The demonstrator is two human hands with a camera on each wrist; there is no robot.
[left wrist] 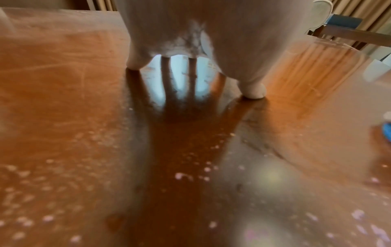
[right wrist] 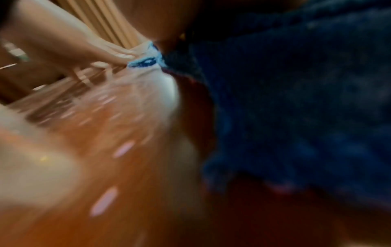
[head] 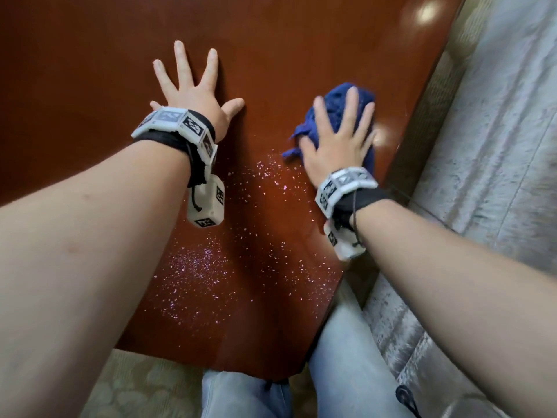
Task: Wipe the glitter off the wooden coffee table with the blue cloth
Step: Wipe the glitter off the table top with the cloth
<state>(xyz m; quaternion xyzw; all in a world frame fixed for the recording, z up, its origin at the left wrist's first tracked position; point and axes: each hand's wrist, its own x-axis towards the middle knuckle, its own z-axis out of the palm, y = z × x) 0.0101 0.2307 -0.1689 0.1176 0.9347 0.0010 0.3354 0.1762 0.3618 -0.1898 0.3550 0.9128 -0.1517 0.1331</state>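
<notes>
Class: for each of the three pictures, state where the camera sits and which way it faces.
Head: high up, facing down on coffee table, glitter, both forearms, knees.
Left wrist: low, facing along left hand spread flat on the wood.
Right wrist: low, blurred, facing blue cloth under right hand.
Shared: all show glitter and table; the right wrist view also shows the left hand.

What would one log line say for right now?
right hand flat on blue cloth | left hand flat on table | glitter remains

A home living room: a polished wooden counter (head: 90,70) beside a grey sofa (head: 497,176), patterned carpet (head: 144,387), long curtains (left wrist: 355,10).
</notes>
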